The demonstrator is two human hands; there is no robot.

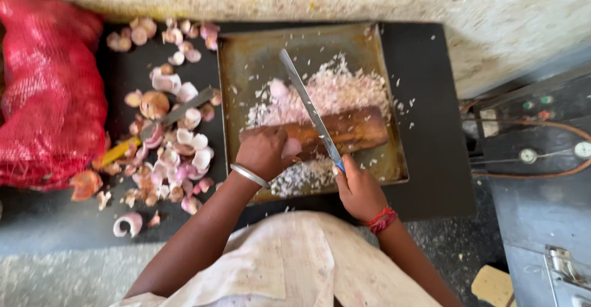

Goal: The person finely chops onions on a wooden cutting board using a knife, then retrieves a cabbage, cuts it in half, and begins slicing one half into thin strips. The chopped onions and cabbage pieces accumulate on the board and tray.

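silver bangle (pixel 249 175) – red wrist thread (pixel 382 219) – pale garment (pixel 295 264)

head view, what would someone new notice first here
Most eye-catching is the long knife in the right hand, slanting across the metal tray at centre, above a wooden board ringed by a heap of chopped onion. The left hand presses an onion piece onto that board. At far left a bright red mesh sack stands out, with peeled onions and skins scattered between it and the tray.
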